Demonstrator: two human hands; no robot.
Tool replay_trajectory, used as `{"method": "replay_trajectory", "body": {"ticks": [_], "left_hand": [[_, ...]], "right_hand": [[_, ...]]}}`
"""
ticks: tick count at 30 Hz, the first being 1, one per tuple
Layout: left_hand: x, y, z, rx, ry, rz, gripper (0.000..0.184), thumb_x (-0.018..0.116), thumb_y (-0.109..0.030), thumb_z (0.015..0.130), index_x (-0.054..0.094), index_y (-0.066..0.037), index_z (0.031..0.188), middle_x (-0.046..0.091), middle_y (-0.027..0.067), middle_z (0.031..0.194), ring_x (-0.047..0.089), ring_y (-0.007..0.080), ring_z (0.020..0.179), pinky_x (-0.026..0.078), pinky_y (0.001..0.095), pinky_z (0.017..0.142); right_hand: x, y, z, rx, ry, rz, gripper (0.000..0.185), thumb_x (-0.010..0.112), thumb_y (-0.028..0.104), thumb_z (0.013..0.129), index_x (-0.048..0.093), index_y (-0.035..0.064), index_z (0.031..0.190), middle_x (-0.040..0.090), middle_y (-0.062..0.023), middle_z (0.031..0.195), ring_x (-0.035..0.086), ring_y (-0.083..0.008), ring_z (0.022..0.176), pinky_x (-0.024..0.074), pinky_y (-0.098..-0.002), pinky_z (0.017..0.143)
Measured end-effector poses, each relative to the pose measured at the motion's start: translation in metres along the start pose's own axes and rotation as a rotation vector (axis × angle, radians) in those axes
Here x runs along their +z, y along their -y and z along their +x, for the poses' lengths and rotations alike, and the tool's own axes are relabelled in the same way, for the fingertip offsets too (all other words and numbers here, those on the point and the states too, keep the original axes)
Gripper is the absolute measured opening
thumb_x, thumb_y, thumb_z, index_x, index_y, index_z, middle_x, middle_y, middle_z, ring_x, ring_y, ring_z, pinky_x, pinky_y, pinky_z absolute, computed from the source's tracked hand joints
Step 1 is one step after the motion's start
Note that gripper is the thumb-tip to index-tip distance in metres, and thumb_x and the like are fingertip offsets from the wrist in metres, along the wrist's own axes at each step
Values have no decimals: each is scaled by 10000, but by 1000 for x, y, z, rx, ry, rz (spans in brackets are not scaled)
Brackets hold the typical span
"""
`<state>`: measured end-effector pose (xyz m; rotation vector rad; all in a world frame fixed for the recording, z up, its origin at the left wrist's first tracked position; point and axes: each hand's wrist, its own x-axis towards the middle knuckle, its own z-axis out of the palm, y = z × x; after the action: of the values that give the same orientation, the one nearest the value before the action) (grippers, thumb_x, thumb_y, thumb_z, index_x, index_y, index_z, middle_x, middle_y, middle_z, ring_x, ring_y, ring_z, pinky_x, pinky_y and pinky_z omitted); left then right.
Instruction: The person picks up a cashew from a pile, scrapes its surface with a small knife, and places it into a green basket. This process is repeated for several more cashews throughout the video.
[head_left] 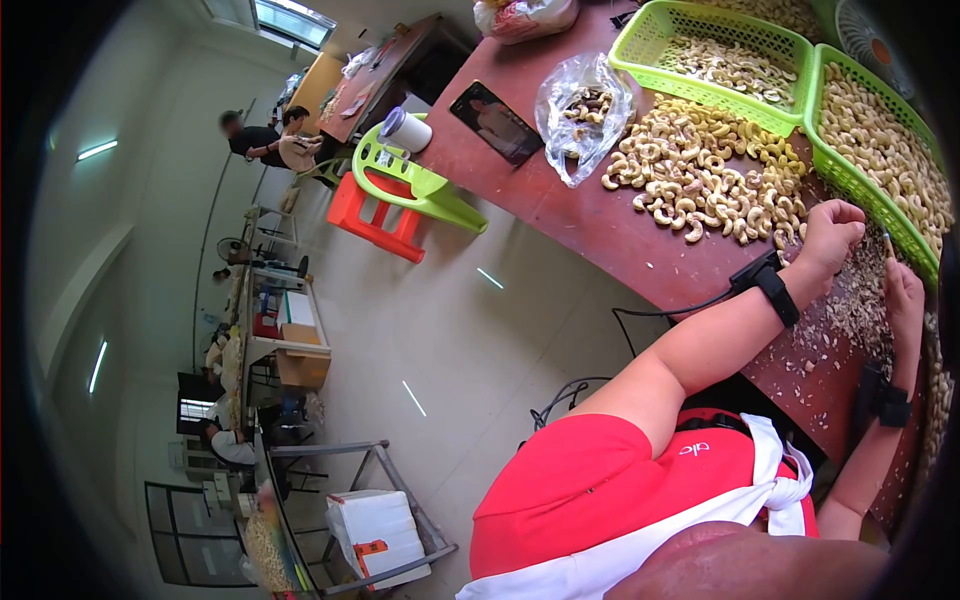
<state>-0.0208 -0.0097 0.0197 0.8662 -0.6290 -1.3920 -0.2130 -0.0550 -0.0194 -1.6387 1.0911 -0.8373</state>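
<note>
My left hand (pixel 832 238) is over the table beside the cashew pile (pixel 700 175), its fingers pressed together; what they hold, if anything, is too small to name. My right hand (pixel 904 292) is closed around a small thin tool (pixel 888 244) whose tip points toward my left hand. Below and between both hands lie brown skin crumbs (pixel 850 305). A green basket (pixel 868 190) full of cashews stands just beyond my hands. Another green basket (pixel 640 72) holds paler cashew pieces.
On the red table (pixel 500 190) are a phone (pixel 496 122) and a clear plastic bag (pixel 583 115) with dark pieces. A green chair (pixel 425 195) and red stool (pixel 375 222) stand beyond the table edge. Two people (pixel 262 142) are farther back. A cable hangs by my left forearm.
</note>
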Motion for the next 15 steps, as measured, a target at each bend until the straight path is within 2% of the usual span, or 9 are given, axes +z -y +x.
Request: {"method": "replay_trajectory", "body": {"ticks": [2,10,15], "left_hand": [[0,0,0,2,4,3,107,520,-17,700,503,-40,804,498,4,686,457,70,549,370,187,457],[0,5,3,-1,6,-88,102,517,-7,717,496,-30,814,500,24,686,497,96,581,446,224,483],[-2,8,6,-8,19,-62,124,514,-5,721,502,-22,843,507,35,708,498,107,575,457,238,497]], "right_hand": [[0,-2,1,-5,-3,-6,347,419,300,853,386,103,570,310,79,501,245,-6,427,169,-180,383],[-1,-4,1,-20,-23,-40,342,426,292,852,380,102,571,297,78,503,243,-9,441,177,-181,397],[-3,-12,4,-4,-32,-46,341,436,295,847,378,101,573,295,78,503,243,-10,443,175,-183,398]]}}
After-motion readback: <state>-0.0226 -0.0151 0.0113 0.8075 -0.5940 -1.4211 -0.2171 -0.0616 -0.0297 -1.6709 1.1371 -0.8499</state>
